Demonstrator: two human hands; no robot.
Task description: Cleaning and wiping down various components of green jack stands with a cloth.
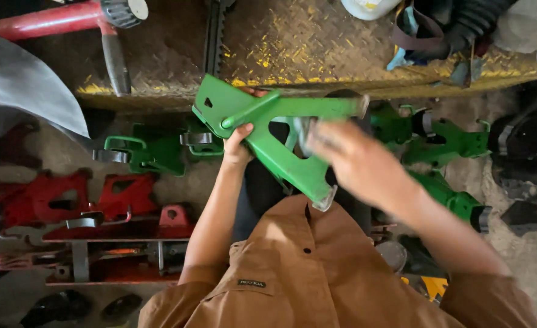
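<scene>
Green steel, a forked bracket (274,136) with a tube across its top, hangs in mid-air in front of the person's chest, just below the edge of the yellow-flecked checker-plate desk (293,54). The left hand (237,146) is closed on its upper corner, thumb over the face, seemingly to hold it steady, while the right hand (356,161) is a blur across the middle, so I cannot tell whether it grips or only brushes the metal. More green brackets (150,152) lie on the floor beneath, with red ones (68,200) stacked to the left.
</scene>
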